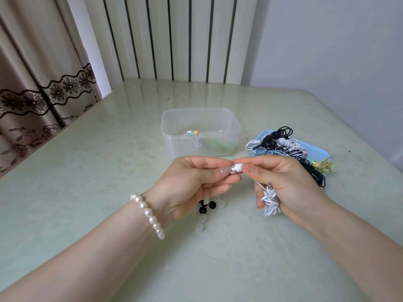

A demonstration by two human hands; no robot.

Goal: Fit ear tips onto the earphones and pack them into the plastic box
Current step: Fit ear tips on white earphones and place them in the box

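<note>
Both hands meet mid-frame over loose ear tips [205,211].
Left hand [192,188] pinches a clear ear tip [224,171] against the white earphone [237,168] pinched by right hand [283,184]; plastic box [200,131] sits behind, upper centre.

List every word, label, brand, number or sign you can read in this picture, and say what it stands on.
None: no readable text in this view.
The plastic box bears no visible label.
The blue tray, the earphone and the loose ear tips show no print.
The curtain carries only a floral lace pattern, no lettering.
</note>
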